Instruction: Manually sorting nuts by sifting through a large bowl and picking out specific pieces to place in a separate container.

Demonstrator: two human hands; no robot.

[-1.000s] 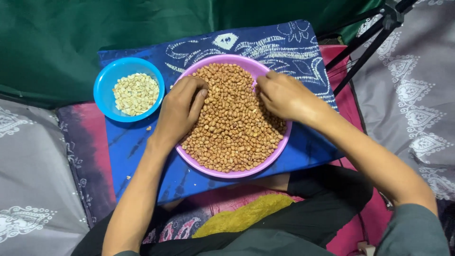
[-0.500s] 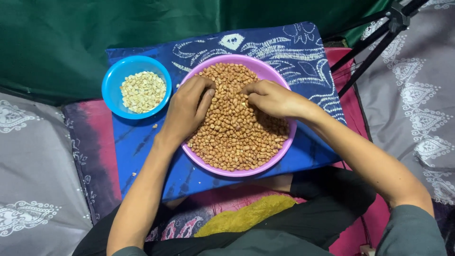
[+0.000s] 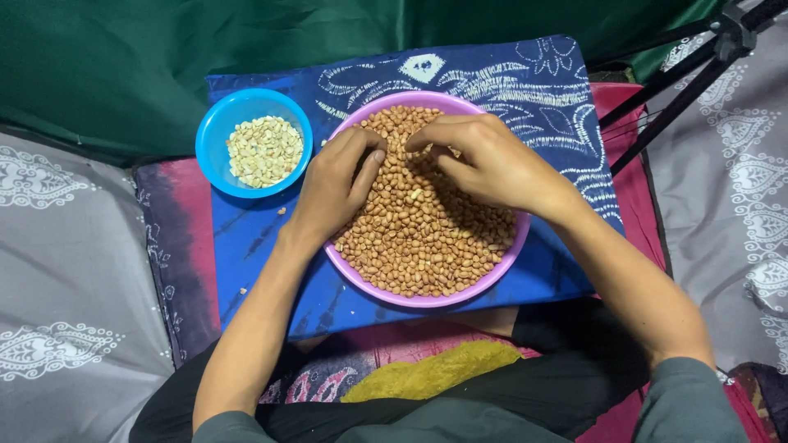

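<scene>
A purple bowl (image 3: 499, 267) heaped with brown-skinned peanuts (image 3: 423, 238) sits on a blue patterned cloth (image 3: 509, 78) in front of me. My left hand (image 3: 335, 184) rests palm down on the left side of the heap, fingers curled into the nuts. My right hand (image 3: 491, 160) lies over the upper right of the heap, its fingertips pinched together near the left hand's fingertips; whether a nut is between them is hidden. A smaller blue bowl (image 3: 215, 135) to the left holds pale skinned peanuts (image 3: 264, 151).
A black tripod leg (image 3: 685, 90) slants down at the upper right. Green fabric (image 3: 164, 49) hangs behind the bowls. Grey patterned cushions (image 3: 66, 271) lie on both sides. A few pale crumbs lie on the blue cloth beside the blue bowl.
My right hand has moved left across the heap until its fingertips are close to the left hand's. The left hand stayed on the nuts. The view shifted slightly.
</scene>
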